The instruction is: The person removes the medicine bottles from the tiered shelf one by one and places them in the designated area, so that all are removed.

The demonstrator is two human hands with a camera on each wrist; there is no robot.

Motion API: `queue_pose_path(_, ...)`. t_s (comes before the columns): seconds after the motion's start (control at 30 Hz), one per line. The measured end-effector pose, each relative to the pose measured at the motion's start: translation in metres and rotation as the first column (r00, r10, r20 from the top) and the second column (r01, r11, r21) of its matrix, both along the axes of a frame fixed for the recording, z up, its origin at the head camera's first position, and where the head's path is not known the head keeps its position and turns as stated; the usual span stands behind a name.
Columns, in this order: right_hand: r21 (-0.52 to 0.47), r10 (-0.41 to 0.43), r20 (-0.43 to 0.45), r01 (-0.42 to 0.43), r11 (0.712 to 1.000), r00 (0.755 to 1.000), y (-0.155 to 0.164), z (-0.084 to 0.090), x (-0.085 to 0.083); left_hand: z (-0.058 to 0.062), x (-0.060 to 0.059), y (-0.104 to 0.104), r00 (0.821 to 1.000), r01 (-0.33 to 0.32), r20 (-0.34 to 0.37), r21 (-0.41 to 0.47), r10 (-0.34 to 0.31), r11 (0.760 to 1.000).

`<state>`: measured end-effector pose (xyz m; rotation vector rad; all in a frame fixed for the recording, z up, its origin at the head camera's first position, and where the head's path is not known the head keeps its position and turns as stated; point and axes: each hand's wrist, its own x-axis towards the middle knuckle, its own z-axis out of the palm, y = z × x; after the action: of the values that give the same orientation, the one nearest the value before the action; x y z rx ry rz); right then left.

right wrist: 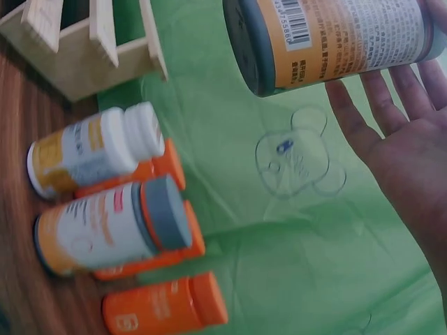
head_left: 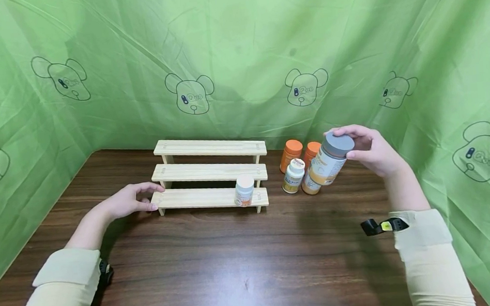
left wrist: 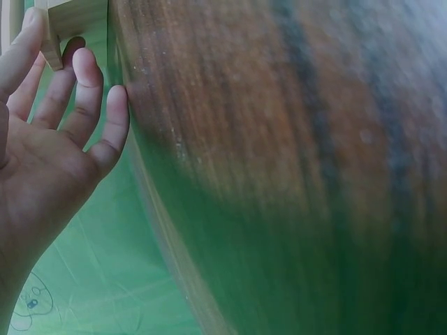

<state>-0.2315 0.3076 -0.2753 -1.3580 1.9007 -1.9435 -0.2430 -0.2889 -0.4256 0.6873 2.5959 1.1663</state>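
Observation:
My right hand (head_left: 371, 149) grips a large supplement bottle (head_left: 327, 165) by its grey cap, holding it tilted above the table. Behind it, partly hidden, stands a similar grey-capped bottle (right wrist: 105, 227). A white-capped bottle with a yellow label (head_left: 293, 176) and several orange bottles (head_left: 291, 155) are grouped close by. My left hand (head_left: 128, 201) holds the left end of the lowest step of a three-step wooden rack (head_left: 205, 196), thumb at the front and fingers around the end. Near the right end of that step, a small white bottle (head_left: 244, 190) stands upright.
The dark wooden table (head_left: 220, 267) carries the rack and bottles. Green curtains (head_left: 235, 42) with bear-face drawings hang behind and at both sides. A black strap (head_left: 382, 226) juts out from the right cuff.

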Motion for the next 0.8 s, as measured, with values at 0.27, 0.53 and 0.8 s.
queue_pose_path(0.27, 0.014, -0.085, 0.015, 0.085, 0.996, 0.996, 0.027, -0.02, -0.005, -0.001, 0.0, 0.001, 1.0, -0.003, -0.014, -0.023, 0.003, 1.0)
queue_pose_path(0.53, 0.041, -0.154, 0.062, 0.152, 0.988, 0.986, 0.051, -0.041, -0.007, 0.002, 0.001, 0.001, 1.0, -0.001, -0.024, -0.009, 0.001, 1.0)
queue_pose_path(0.8, 0.064, -0.25, 0.056, 0.246, 0.967, 0.967, 0.069, -0.063, -0.013, 0.001, 0.001, 0.001, 1.0, -0.009, -0.022, -0.026, 0.009, 1.0)
